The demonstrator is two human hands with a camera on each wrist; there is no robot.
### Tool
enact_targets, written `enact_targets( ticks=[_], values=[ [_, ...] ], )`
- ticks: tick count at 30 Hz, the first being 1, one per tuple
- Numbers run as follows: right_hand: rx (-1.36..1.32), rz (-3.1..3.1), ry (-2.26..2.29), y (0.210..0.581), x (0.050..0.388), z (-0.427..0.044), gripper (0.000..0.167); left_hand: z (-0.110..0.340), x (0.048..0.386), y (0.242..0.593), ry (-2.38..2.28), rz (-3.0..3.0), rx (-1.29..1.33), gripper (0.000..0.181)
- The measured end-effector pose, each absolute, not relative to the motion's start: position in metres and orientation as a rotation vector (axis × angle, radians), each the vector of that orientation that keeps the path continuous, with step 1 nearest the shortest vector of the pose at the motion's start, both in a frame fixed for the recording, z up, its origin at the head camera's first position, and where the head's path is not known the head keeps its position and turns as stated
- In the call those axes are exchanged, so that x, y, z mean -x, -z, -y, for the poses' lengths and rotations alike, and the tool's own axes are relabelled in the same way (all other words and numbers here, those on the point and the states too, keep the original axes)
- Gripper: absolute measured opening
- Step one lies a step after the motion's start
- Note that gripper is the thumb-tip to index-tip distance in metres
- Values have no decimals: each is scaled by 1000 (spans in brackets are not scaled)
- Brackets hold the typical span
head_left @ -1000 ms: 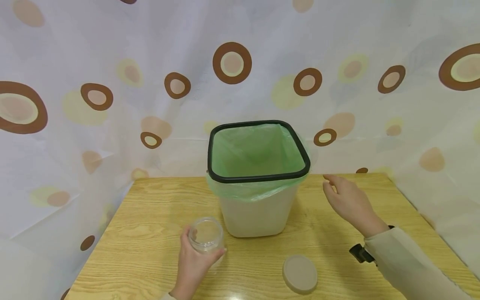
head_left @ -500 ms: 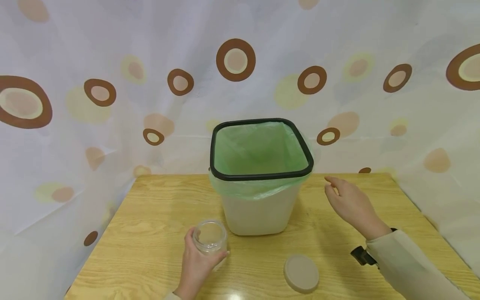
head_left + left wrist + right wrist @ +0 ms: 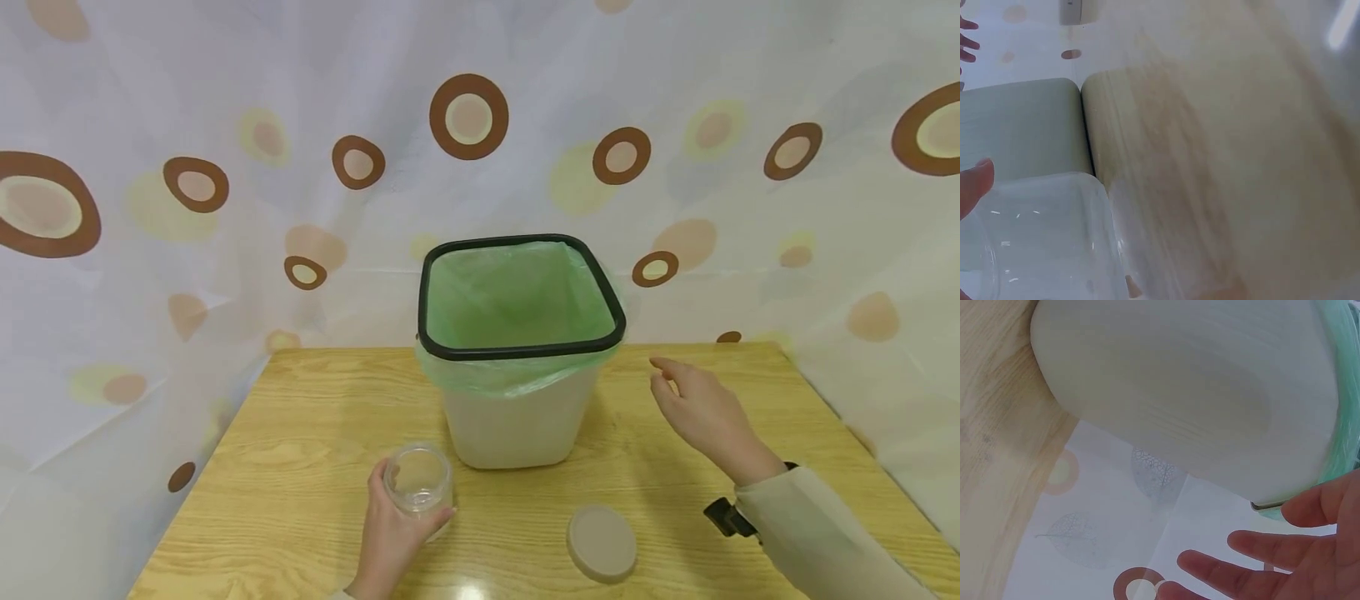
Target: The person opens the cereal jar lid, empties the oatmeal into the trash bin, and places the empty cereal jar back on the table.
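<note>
My left hand (image 3: 393, 533) grips a clear jar (image 3: 418, 479) with its mouth up, in front of the bin and to its left. In the left wrist view the jar (image 3: 1047, 237) fills the lower left corner, a thumb lying along its side. To the right of the bin, my right hand (image 3: 701, 412) hovers over the table holding nothing. The right wrist view shows that hand's fingers (image 3: 1216, 572) loosely spread beside the bin wall. A round beige lid (image 3: 601, 543) lies flat on the table between the two hands, nearer the front.
A white bin (image 3: 517, 425) with a black rim (image 3: 517, 353) and a green liner bag (image 3: 517, 292) stands at the table's middle back. The wooden table (image 3: 300, 467) ends against a spotted cloth (image 3: 525, 125) behind and at both sides.
The head view has shifted slightly. Otherwise the jar, the lid, the bin and both hands keep nearly the same places.
</note>
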State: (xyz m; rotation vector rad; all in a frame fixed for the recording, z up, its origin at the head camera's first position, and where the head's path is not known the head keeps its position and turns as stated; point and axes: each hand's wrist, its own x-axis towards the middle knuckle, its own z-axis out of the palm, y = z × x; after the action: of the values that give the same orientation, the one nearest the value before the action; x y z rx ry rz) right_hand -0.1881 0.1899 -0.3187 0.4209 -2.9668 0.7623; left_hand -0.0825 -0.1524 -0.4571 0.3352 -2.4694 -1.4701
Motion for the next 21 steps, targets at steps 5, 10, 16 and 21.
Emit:
enact_targets(
  ticks=[5,10,16,21],
  values=[
    [-433,2978,-755,322,183,-192,50,155,80,459,1362,2534,-364,114],
    [-436,2989,-747,324,179,-191,51,157,79,458,1291,2594,-362,116],
    [-475,3009,-734,328,175,-191,54,167,80,452,1119,2718,-306,136],
    [-529,3031,-673,329,170,-189,62,185,80,433,1078,2862,-226,146]
  ],
)
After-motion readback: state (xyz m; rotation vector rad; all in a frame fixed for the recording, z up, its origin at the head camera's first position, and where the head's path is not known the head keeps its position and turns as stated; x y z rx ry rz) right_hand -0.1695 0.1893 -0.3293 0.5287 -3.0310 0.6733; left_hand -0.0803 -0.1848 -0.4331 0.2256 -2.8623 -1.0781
